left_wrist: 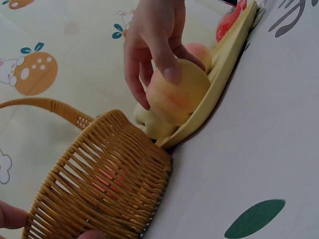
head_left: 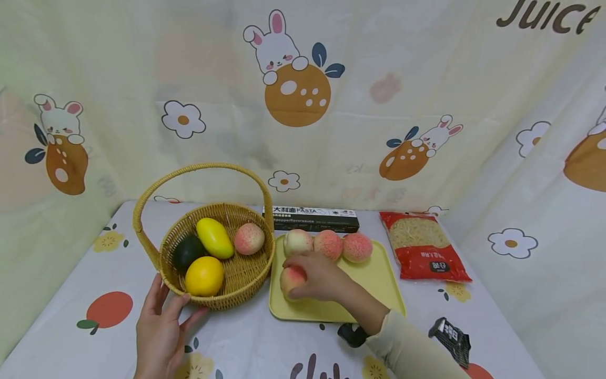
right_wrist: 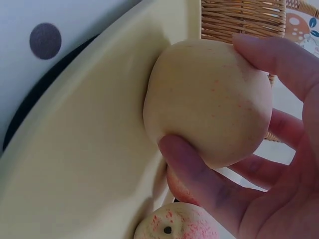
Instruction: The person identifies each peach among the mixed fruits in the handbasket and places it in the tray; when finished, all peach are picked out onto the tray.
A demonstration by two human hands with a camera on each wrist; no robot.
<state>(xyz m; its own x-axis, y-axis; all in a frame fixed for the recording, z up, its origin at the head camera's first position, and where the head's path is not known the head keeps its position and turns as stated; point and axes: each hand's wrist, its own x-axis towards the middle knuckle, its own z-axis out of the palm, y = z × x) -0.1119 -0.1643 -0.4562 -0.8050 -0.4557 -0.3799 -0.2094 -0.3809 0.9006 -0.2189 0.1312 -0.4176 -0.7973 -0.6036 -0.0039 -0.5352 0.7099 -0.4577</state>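
Observation:
My right hand (head_left: pixel 319 276) pinches a peach (right_wrist: pixel 207 104) between thumb and fingers, low over the front left part of the yellow tray (head_left: pixel 331 310). Behind it, three more peaches stand in a row along the tray's back edge, the nearest being a pale peach (head_left: pixel 297 241). At the wicker basket (head_left: pixel 236 299), my left hand (head_left: pixel 161 326) rests spread fingers against the front left wall and rim. Inside lie a yellow mango (head_left: pixel 215 238), a dark green avocado (head_left: pixel 188 253), a round yellow fruit (head_left: pixel 204 276) and a peach (head_left: pixel 249 239).
A black and white pasta box (head_left: pixel 317 223) lies behind the tray. To the tray's right is a red bag of pasta (head_left: pixel 421 247), with a small black packet (head_left: pixel 452 339) nearer the front. The basket's tall handle (head_left: pixel 203 167) arches over the fruit. A patterned curtain hangs behind.

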